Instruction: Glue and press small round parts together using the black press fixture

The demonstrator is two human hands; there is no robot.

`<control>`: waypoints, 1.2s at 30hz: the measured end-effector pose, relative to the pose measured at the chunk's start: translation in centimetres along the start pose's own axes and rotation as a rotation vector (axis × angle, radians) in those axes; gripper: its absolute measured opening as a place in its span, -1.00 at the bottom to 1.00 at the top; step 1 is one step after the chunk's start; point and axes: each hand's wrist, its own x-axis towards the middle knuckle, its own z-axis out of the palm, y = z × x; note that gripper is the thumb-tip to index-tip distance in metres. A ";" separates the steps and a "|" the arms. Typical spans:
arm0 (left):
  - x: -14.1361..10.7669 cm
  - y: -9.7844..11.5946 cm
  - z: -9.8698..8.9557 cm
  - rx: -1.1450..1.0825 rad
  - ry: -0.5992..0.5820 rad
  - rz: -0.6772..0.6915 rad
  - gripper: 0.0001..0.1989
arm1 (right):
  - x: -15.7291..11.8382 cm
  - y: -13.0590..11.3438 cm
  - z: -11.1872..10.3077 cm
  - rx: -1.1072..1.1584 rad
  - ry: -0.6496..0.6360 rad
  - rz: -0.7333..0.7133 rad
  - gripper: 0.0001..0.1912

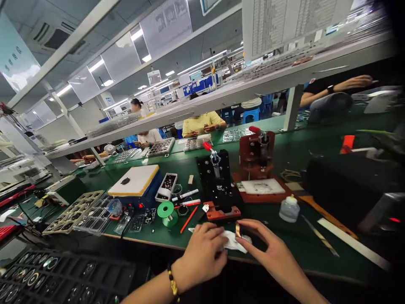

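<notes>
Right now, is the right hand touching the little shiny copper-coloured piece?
Touching. The head view shows the right hand pinching the little shiny copper-coloured piece at top and bottom between its fingers.

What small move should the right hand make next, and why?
Probably ease the copper-coloured part onto the white cloth. The right hand pinches the part right by the cloth, and the left hand is at the cloth's other side, seemingly placed to steady it, though its grip is unclear.
</notes>
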 end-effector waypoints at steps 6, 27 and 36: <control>1.0 1.4 -1.0 -0.420 0.188 -0.125 -0.58 | -0.6 0.3 0.3 -0.089 -0.006 -0.045 -0.40; 4.6 -1.7 -0.5 -1.138 -0.304 -0.434 -0.22 | -1.3 -0.1 0.8 -0.230 -0.058 -0.309 -0.67; 4.5 -1.3 -1.1 -1.128 -0.333 -0.506 -0.17 | -1.5 0.5 0.6 -0.247 -0.110 -0.261 -0.63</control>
